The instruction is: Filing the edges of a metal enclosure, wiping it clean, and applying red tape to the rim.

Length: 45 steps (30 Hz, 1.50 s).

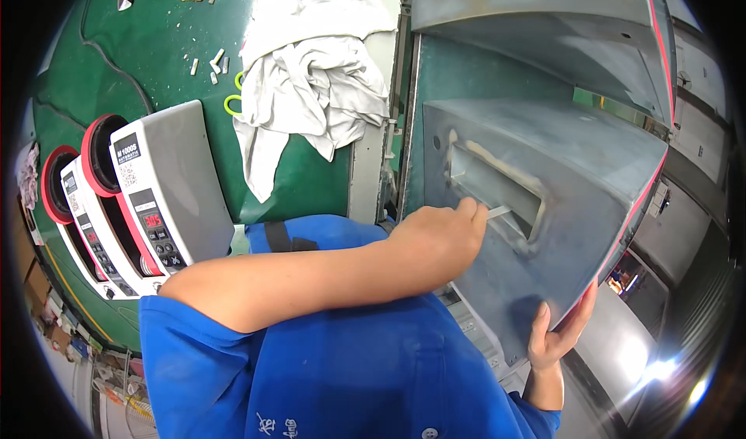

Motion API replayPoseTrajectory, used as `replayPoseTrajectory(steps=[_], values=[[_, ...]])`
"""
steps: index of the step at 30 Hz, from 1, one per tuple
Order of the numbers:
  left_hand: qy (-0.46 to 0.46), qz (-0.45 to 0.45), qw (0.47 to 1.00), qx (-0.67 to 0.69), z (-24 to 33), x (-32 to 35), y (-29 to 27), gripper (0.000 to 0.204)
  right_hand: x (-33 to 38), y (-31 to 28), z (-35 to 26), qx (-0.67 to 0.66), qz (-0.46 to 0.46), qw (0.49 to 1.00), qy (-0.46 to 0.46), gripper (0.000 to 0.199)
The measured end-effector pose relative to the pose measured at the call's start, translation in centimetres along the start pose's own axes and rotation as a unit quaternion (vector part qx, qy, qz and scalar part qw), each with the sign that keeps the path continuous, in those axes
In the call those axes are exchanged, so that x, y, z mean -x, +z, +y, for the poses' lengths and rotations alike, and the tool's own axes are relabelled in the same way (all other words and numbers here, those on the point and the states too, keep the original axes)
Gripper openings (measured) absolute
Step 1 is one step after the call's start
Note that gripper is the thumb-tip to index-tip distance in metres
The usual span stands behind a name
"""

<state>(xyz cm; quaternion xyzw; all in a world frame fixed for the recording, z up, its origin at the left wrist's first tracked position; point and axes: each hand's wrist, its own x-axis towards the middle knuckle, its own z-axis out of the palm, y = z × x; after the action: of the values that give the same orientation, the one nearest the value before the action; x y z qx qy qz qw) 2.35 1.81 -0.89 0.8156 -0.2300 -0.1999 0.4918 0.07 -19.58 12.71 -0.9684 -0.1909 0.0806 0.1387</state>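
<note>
Thumb against fingers, closing the left hand (439, 241) on one pale flat stick (498, 212), holding it at the lower edge of the rectangular opening (509, 190) in the gray metal housing (579, 194). Gripping the housing's near right edge with the right hand (553, 342), pressing the thumb to the front face. Standing this housing just beyond the right edge of the green bench (311, 179).

Hiding the stick's rear end inside the fist; cannot tell whether touching metal at its tip. Covering the green-handled scissors (232, 105) with white cloth (315, 81) by the bench's right edge, showing only handle loops. Cutting off a second gray housing (536, 27) above.

Counting two housings, one cloth, two tape dispensers (183, 182) toward the bench's near left corner, partly overlapping, and at least four white stubs (218, 55) toward its far edge.
</note>
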Motion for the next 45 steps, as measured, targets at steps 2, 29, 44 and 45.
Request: replayPoseTrajectory(steps=[2, 29, 44, 45], values=[[-0.006, 0.171, 0.974, 0.146, -0.1, 0.2, 1.6, 0.036, -0.3, 0.3, -0.1, -0.040, -0.001, 0.999, -0.009, 0.062], [-0.108, 0.265, 0.794, 0.537, -4.2, -0.7, 5.3, 0.025, -0.9, 0.5, -0.9, -0.023, 0.051, 0.998, -0.020, 0.060], [-0.131, 0.307, 0.914, 0.230, -7.5, -1.2, 9.3, 0.018, -1.3, 0.5, -1.2, -0.075, 0.067, 0.995, -0.028, 0.058], [-0.138, 0.266, 0.927, 0.227, -7.7, -1.0, 9.1, 0.017, -1.3, 0.5, -1.2, -0.075, 0.066, 0.995, -0.029, 0.058]])
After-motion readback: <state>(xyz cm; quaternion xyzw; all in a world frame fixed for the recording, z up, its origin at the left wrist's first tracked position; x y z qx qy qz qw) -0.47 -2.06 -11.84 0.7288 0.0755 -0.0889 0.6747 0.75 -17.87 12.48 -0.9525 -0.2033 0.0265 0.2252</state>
